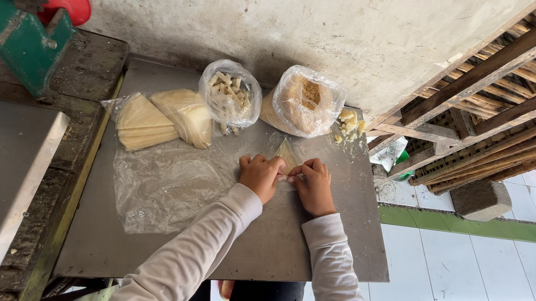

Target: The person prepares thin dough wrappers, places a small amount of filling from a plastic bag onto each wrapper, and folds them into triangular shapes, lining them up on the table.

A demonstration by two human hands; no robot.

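Pale triangular pastry wrapper (286, 154), thin and flat, lies point-up on the grey metal tabletop, its lower edge pinched under fingertips.

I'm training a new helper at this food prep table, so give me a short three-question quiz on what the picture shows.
1. True or false: both hands press on one pale triangular wrapper lying on the metal table.
2. Which lies farthest to the camera's left? A. bag of crumbs B. stack of pale wrappers C. bag of cut sticks
3. What lies flat on the table under and in front of the stack?

Key: 1 true, left hand and right hand both touch it. 2 B. 3 a clear plastic sheet.
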